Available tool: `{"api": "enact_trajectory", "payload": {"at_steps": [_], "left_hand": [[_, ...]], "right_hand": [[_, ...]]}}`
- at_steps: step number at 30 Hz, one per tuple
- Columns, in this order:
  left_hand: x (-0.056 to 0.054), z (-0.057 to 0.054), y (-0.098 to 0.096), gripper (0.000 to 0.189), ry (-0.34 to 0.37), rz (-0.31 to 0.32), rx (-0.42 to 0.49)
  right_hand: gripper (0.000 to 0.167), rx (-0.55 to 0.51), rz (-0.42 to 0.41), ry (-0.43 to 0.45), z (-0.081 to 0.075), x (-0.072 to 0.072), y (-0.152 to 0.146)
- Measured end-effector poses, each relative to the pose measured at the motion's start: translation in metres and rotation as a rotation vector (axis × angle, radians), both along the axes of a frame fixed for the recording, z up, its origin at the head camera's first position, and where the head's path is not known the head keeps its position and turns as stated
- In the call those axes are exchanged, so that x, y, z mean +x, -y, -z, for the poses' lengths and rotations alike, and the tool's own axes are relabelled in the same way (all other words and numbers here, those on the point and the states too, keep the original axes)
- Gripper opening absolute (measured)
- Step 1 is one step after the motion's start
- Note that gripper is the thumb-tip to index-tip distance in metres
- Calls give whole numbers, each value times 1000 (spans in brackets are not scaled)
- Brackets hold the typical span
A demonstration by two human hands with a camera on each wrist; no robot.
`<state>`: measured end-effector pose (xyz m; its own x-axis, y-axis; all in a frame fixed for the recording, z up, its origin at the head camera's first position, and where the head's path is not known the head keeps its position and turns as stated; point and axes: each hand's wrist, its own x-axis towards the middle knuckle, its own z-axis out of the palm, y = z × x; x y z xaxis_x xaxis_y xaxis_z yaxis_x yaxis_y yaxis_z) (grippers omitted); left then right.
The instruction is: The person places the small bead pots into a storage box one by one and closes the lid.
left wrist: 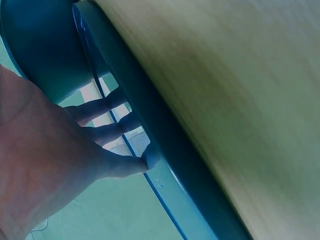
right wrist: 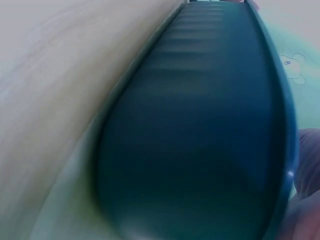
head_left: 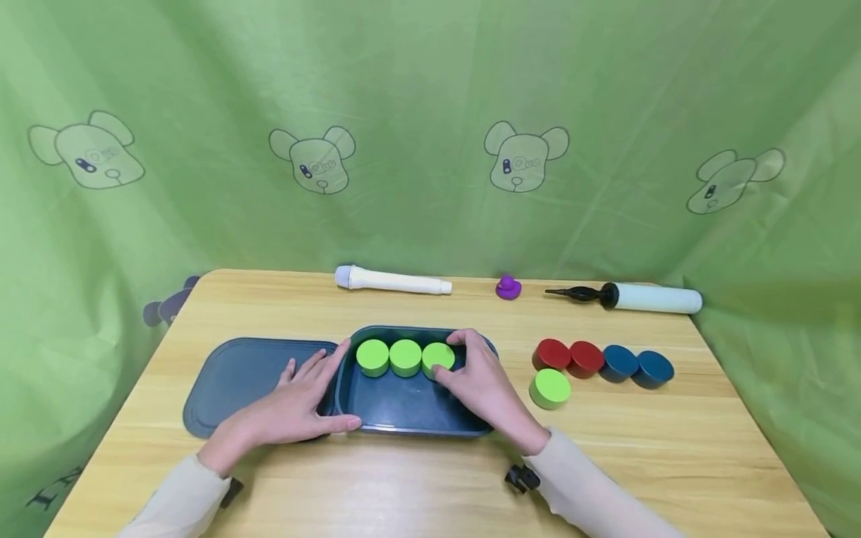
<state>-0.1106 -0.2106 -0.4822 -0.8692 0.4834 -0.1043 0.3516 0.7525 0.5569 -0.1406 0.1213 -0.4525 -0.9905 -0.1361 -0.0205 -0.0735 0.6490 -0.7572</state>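
Observation:
A dark blue rectangular box (head_left: 410, 407) stands on the table with green round blocks in a row inside: a left one (head_left: 373, 356), a middle one (head_left: 406, 357) and a right one (head_left: 437, 359). My right hand (head_left: 480, 381) pinches the right one between thumb and fingers. At the box's left end my left hand (head_left: 299, 403) lies with fingers spread, its thumb at the front left corner; in the left wrist view its fingers (left wrist: 107, 132) reach along the wall. The right wrist view shows mostly the box's side (right wrist: 195, 125), with the block hidden.
A dark blue lid (head_left: 242, 381) lies left of the box, partly under the left hand. To the right sit red blocks (head_left: 551, 354), blue blocks (head_left: 619, 363) and one green block (head_left: 550, 388). Along the back lie a white microphone (head_left: 397, 282), purple duck (head_left: 508, 288) and hand pump (head_left: 655, 297).

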Motion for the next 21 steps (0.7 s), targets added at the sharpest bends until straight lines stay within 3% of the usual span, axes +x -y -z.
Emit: {"api": "enact_trajectory", "payload": {"at_steps": [7,21], "left_hand": [[1,1,0,116,0,-3,2],[0,1,-1,118,8,-6,3]], "right_hand": [[49,-105,9,25,-5,7,-11],[46,-197,73,-70,-12,21,-45]]}}
